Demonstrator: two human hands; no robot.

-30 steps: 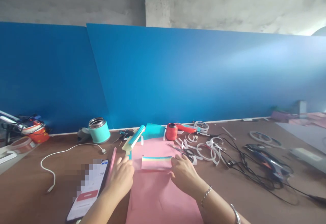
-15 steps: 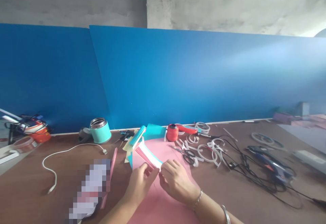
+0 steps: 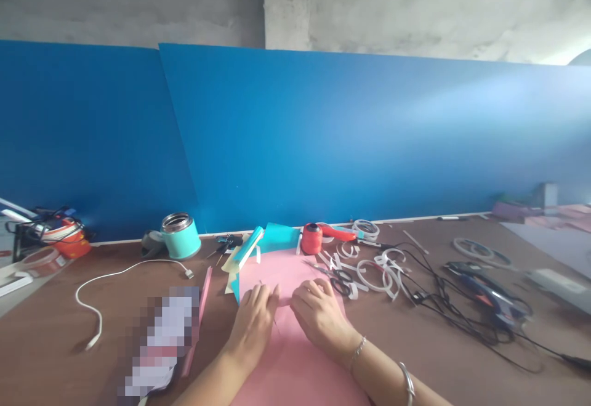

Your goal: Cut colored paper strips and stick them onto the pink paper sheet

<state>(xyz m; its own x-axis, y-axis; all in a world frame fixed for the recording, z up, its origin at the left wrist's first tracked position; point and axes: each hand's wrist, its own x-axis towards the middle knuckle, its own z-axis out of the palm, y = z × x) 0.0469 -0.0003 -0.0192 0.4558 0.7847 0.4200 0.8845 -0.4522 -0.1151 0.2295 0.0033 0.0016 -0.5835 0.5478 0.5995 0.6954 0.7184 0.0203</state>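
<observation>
My left hand (image 3: 255,316) and my right hand (image 3: 318,313) are close together over a large pink paper sheet (image 3: 295,369). The fingers of both are curled and closed on a narrow pink paper strip (image 3: 285,300), which shows only in the small gap between them. Most of the strip is hidden under my fingers. Just right of my right hand lie scissors with black handles (image 3: 342,283). Beyond my hands, teal paper (image 3: 281,238) sticks out from under the pink sheet.
A red thread spool (image 3: 312,239) stands at the sheet's far end. White strips (image 3: 376,275), black cables (image 3: 443,307) and a blue-black tool (image 3: 494,304) lie right. A teal cup (image 3: 181,238), a white cable (image 3: 99,307) and a pixelated object (image 3: 161,344) are left.
The layered pink and white strip that pointed up-left from my fingers has turned down between my hands. My left hand has rolled over, its back now upward; my right hand has barely moved.
</observation>
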